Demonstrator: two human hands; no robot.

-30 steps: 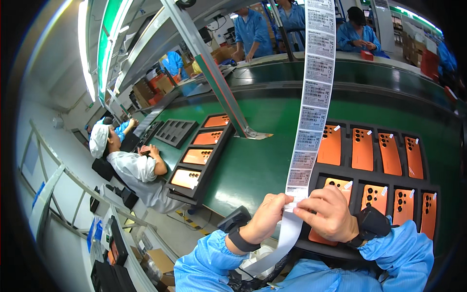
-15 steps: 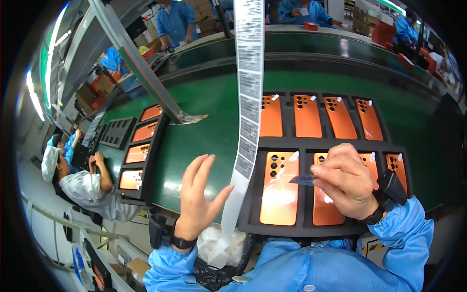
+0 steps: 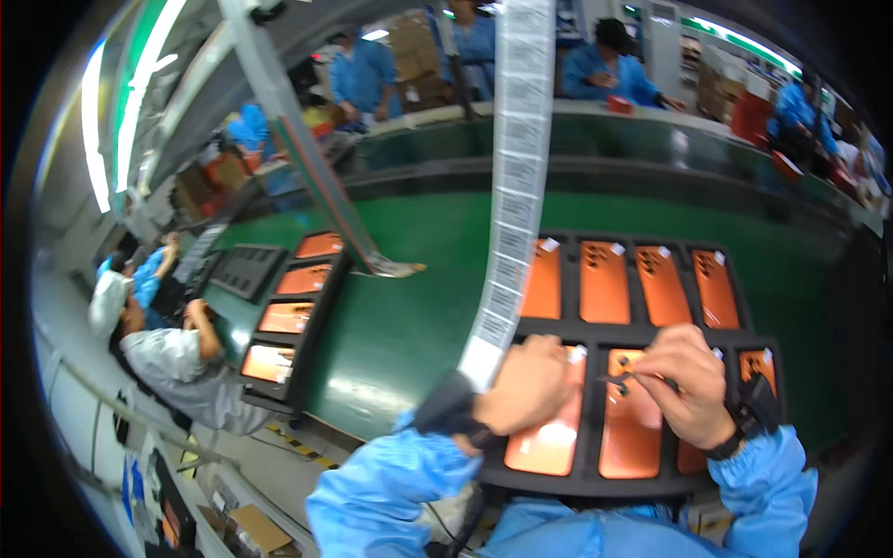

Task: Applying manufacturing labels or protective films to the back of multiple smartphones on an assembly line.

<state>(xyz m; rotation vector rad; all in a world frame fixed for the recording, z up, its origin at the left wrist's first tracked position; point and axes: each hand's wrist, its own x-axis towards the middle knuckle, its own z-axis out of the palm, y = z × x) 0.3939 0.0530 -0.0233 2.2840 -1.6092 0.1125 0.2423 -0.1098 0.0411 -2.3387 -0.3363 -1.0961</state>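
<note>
My left hand (image 3: 528, 386) is over the front-left orange phone (image 3: 544, 453), its fingers curled and their tips hidden near the phone's upper end. Between the thumb and fingertips of my right hand (image 3: 686, 386), a small thin dark piece like a label (image 3: 617, 378) is pinched. It is above the camera end of the neighbouring orange phone (image 3: 631, 442). Both phones lie back up in a black tray (image 3: 595, 485) with several more in two rows. Small white tabs stick out at their upper corners. A long printed label strip (image 3: 521, 158) hangs down beside my left hand.
The tray rests on a green work surface (image 3: 409, 325). A slanted metal post (image 3: 321, 177) stands on it to the left. Beyond is another tray of orange phones (image 3: 286, 317), with a person in white (image 3: 172, 349) beside it. People in blue work across the back.
My left hand has moved right, from open beside the strip to curled over the front-left phone. My right hand keeps its pinch on the small label. The whole view has shifted.
</note>
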